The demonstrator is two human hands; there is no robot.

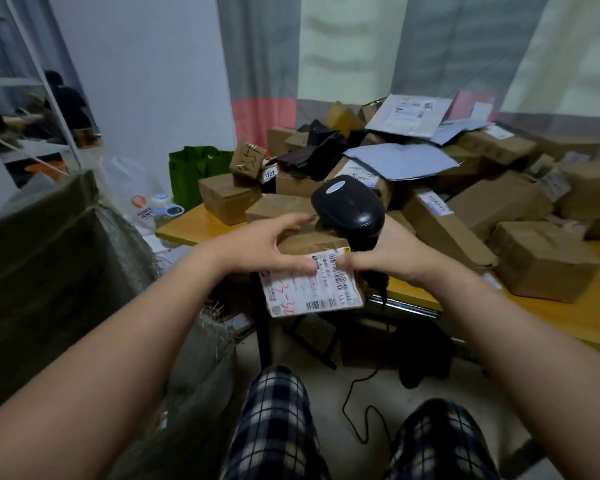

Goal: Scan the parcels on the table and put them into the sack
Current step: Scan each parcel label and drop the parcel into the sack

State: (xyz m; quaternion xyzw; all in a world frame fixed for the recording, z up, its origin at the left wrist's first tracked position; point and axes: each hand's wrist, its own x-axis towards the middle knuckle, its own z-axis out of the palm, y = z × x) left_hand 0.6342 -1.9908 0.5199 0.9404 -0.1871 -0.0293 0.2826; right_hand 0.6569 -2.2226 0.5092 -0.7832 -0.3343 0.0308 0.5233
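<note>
Early days: left hand (257,247) pinches one parcel (309,289), right hand (392,254) grips the scanner (350,202), whole heap (465,202) left on the table (184,226).

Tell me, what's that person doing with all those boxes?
A seated person is sorting parcels. Their left hand grips a small brown cardboard parcel with a white label, held up in front of the yellow wooden table. The right hand holds a black handheld scanner and touches the same parcel. Many more brown cardboard boxes and grey plastic mailers are piled on the table. The big grey-green woven sack waits to the person's left; this parcel is not in it yet.
</note>
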